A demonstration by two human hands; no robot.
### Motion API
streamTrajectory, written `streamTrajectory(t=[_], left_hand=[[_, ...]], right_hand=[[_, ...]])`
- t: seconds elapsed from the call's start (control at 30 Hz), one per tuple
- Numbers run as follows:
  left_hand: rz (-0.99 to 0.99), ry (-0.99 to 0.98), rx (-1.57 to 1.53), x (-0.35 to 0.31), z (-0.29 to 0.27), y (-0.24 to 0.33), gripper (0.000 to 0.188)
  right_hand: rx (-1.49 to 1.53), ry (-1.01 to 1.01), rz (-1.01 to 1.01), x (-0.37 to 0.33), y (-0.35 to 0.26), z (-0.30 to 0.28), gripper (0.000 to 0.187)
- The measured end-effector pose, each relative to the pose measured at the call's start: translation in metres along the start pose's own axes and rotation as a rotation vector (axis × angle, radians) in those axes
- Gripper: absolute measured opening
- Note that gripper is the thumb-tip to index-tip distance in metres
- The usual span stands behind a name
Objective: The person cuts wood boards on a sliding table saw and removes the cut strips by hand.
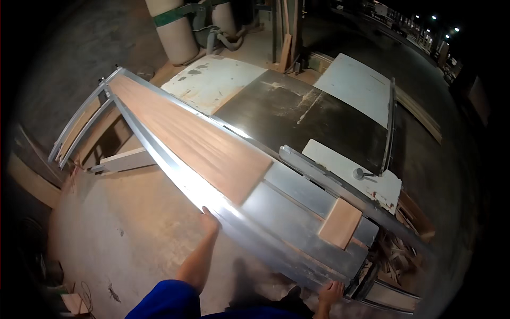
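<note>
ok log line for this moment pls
left hand on sliding table edge | right hand at table end | long board on table

The left hand (209, 219) is pressing on the bench (297, 204) edge with its fingers (204, 211) mostly hidden behind the rail, so its grip is not showing. The right hand (330, 293) is lying at the bench's near end, its forearm being cut off by the lower edge. Far lights (443, 24) and scraps (396, 255) are blurring into darkness, too small to tell.
</note>
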State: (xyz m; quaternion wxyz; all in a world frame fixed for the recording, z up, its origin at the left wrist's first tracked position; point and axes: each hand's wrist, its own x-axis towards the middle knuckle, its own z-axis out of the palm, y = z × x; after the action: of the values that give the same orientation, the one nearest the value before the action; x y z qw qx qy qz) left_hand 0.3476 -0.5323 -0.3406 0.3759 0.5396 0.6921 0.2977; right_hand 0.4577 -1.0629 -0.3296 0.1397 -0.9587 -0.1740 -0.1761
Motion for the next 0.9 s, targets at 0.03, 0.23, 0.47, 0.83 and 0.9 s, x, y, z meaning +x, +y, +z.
streamTrajectory(t=[0.03, 0.23, 0.47, 0.83, 0.9], left_hand=[[-0.02, -0.08, 0.06, -0.019, -0.006, 0.014, 0.065], [0.135, 0.01, 0.017, -0.081, 0.024, -0.025, 0.061], [0.137, -0.16, 0.145, -0.192, 0.008, -0.026, 0.063], [0.113, -0.201, 0.121, -0.39, 0.075, -0.092, 0.035], [0.388, -0.261, 0.593, -0.407, 0.087, -0.13, 0.031]], right_hand=[[-0.026, 0.003, 0.019, -0.004, 0.013, -0.001, 0.027], [-0.012, -0.252, 0.28, -0.033, 0.099, -0.032, 0.027], [0.014, -0.034, 0.169, -0.038, 0.211, -0.041, 0.021], [-0.321, -0.076, -0.083, -0.066, 0.433, -0.079, 0.026], [-0.079, -0.086, 0.262, -0.058, 0.466, -0.077, 0.029]])
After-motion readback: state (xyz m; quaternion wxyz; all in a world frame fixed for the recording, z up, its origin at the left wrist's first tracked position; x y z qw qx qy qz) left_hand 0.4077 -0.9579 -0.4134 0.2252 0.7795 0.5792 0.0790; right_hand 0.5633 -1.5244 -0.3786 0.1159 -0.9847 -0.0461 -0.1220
